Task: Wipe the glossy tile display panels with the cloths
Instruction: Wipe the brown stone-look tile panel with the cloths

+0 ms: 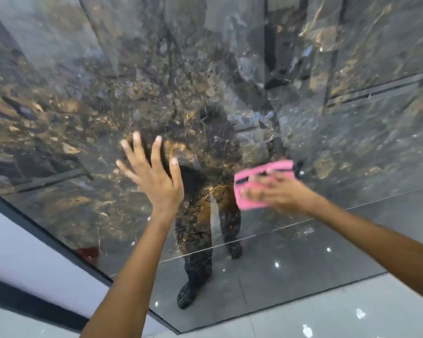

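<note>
Two hands work at the dark marbled panel; the left hand lies against it with fingers spread and straight, holding nothing, while the right hand presses a pink cloth flat on the glossy face, low and right of the centre; its fingers are blurred, so whether they curl round the cloth or lie straight over it cannot be told. The step in hand looks like a sideways wipe; doing it well likely means keeping the cloth flat under even pressure, overlapping each pass, and working toward the panel's dark frame; the bare left palm may leave prints on the gloss, so that spot would want a pass afterward.
</note>
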`<state>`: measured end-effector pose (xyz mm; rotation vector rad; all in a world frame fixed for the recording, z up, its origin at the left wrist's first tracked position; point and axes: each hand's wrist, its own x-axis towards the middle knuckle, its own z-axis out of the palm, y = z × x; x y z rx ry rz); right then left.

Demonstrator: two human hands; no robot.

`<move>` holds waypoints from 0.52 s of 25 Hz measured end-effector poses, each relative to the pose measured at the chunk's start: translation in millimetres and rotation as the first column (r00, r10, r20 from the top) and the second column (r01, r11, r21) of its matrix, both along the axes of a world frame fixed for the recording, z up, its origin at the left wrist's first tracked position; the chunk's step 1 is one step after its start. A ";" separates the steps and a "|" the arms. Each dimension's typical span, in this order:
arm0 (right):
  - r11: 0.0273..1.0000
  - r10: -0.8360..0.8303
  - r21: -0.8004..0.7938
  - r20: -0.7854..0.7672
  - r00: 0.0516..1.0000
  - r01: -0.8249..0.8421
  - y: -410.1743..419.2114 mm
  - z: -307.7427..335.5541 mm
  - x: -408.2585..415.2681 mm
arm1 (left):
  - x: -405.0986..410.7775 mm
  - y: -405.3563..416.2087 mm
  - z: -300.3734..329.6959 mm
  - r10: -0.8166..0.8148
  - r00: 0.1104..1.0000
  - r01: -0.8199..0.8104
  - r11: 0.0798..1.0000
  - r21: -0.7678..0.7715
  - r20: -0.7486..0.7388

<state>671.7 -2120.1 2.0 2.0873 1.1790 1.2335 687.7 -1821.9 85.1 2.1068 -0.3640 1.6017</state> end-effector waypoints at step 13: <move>0.988 -0.021 0.157 0.175 0.984 -0.007 -14.3 151.9 6.6 | 12.2 -55.6 75.3 0.151 0.987 -0.155 0.984 0.088 0.051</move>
